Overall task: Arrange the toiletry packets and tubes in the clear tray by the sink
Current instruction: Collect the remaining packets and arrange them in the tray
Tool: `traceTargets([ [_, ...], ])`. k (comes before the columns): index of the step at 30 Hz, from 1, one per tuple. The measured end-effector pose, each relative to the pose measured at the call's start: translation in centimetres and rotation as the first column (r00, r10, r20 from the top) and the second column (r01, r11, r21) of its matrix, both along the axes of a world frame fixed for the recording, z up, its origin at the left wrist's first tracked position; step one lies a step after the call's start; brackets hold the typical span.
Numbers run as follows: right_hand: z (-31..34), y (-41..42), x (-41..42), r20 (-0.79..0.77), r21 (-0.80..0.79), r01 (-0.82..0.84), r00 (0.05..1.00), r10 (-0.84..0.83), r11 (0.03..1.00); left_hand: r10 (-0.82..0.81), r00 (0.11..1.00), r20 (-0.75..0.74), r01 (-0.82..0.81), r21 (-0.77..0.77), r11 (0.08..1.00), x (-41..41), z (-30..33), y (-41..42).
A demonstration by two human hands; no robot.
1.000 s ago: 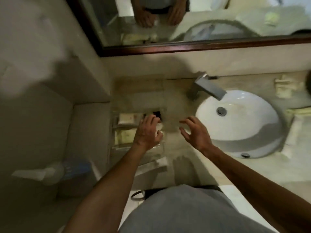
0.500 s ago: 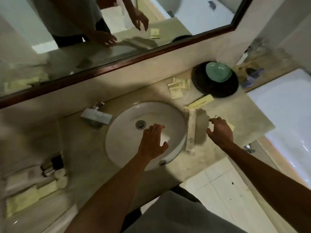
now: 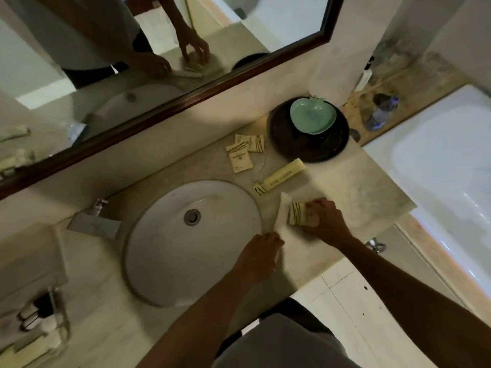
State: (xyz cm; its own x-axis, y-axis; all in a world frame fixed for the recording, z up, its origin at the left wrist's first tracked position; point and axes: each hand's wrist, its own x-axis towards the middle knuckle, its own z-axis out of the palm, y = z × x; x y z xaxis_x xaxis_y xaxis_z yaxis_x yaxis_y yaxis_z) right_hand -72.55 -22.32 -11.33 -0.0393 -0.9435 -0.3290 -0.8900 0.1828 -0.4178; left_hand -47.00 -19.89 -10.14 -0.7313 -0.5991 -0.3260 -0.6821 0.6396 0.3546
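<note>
Gripping: right hand (image 3: 325, 224) closed on cream striped paper packet (image 3: 299, 217) right of white oval sink (image 3: 191, 240) | left hand (image 3: 261, 252) fingers curled on long white sachet (image 3: 281, 216), grip unclear | clear plastic tray (image 3: 57, 328) far left, nearer left hand.

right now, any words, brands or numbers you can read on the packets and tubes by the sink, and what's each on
None can be read.
Small packets near the mirror: dark printed lines, too blurred to read.
Long yellow packet: one line of print along it, too small to read.
Striped packet under the right hand: stripes only, no legible words.
Bottles in the clear tray: no label legible.
</note>
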Motion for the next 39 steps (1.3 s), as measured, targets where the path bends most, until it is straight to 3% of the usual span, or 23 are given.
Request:
traceTargets([
  [3,1.1,-3.0,-0.5,0.019,-0.115,-0.049,0.998,0.052,0.992,-0.074,0.997,0.007,0.074,-0.035,0.997,0.0,0.2,-0.3],
  [6,2.2,-8.6,1.1,-0.067,-0.233,-0.151,0.988,0.139,0.961,-0.094,0.995,-0.034,0.092,-0.065,0.994,0.4,0.0,-0.8],
  [10,1.1,-14.4,3.3,-0.247,-0.129,-0.374,0.909,0.335,0.919,0.022,0.997,-0.070,-0.029,-0.090,0.996,0.7,-0.1,-2.3],
  [14,1.5,-14.9,3.7,-0.325,-0.105,-0.421,0.871,0.369,0.901,0.119,0.991,-0.061,-0.128,-0.191,0.973,0.7,-0.3,-5.1],
  [17,2.5,-12.3,1.9,-0.087,-0.070,-0.353,0.934,0.347,0.933,0.245,0.961,-0.126,-0.271,-0.267,0.925,0.1,-0.1,-7.3],
  [20,3.1,-8.4,-0.8,0.064,-0.042,-0.168,0.983,0.171,0.985,0.267,0.943,-0.198,-0.317,-0.293,0.902,-1.3,0.4,-10.0],
  [26,0.1,0.2,-1.9,-0.093,-0.010,-0.089,0.992,0.088,0.996,0.444,0.895,0.031,-0.440,-0.085,0.894,-6.5,-0.2,-13.3],
  [33,-0.2,3.1,-1.7,-0.126,-0.124,0.020,0.991,-0.036,0.992,0.481,0.866,0.136,-0.451,-0.201,0.869,-6.3,-0.1,-11.6],
  [36,0.7,4.0,-0.4,-0.087,-0.226,0.060,0.993,-0.081,0.972,0.464,0.885,0.046,-0.445,-0.214,0.870,-2.1,-1.1,-9.7],
  [39,2.0,4.2,3.3,-0.060,-0.300,0.002,0.998,-0.021,0.954,0.524,0.846,-0.101,-0.533,-0.121,0.837,3.7,-0.7,-7.0],
])
